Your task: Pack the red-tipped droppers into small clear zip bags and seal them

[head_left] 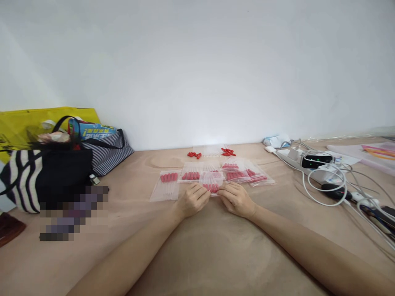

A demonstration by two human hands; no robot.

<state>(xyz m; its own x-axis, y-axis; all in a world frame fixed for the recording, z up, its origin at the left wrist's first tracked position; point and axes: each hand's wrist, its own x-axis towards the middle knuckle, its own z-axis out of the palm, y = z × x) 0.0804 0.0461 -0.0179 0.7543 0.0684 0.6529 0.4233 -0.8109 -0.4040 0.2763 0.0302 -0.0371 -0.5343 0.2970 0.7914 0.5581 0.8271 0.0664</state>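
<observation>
Bag (211,179) held between 2 hands (193,200) (237,200).

You look to be in an ordinary room, perhaps at home, rather than a lab or factory: a tan, cloth-like covered counter (197,255) stands against a plain pale wall (197,74), with a black-and-white striped fabric bag (106,150) and a large yellow bag (18,121) at one side, a white power strip (285,158) and looped white cables (308,191) at the other.

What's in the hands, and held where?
A clear bag of red pieces: left hand and right hand pinch its near corners, one each.
</observation>
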